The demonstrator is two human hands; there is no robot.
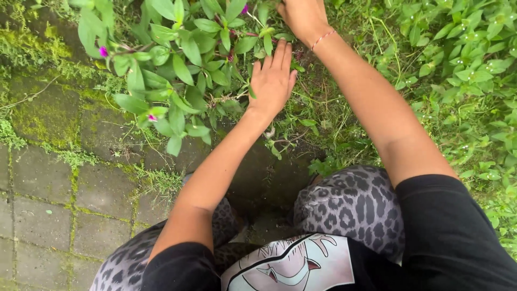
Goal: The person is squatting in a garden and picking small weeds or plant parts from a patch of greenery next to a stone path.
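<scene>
I crouch over a leafy green plant (177, 64) with small magenta flowers that grows at the edge of a mossy brick path. My left hand (273, 81) lies flat with fingers together and extended, pressed against the plant's stems and leaves, holding them aside. My right hand (301, 16), a thin bracelet on its wrist, reaches further in at the top of the view, its fingers curled down among the stems; what it grips is hidden by leaves and the frame edge.
Mossy paving bricks (48, 205) cover the left and bottom. Dense low green weeds and grass (463, 81) fill the right side. My knees in spotted leggings (350, 205) are at the bottom centre.
</scene>
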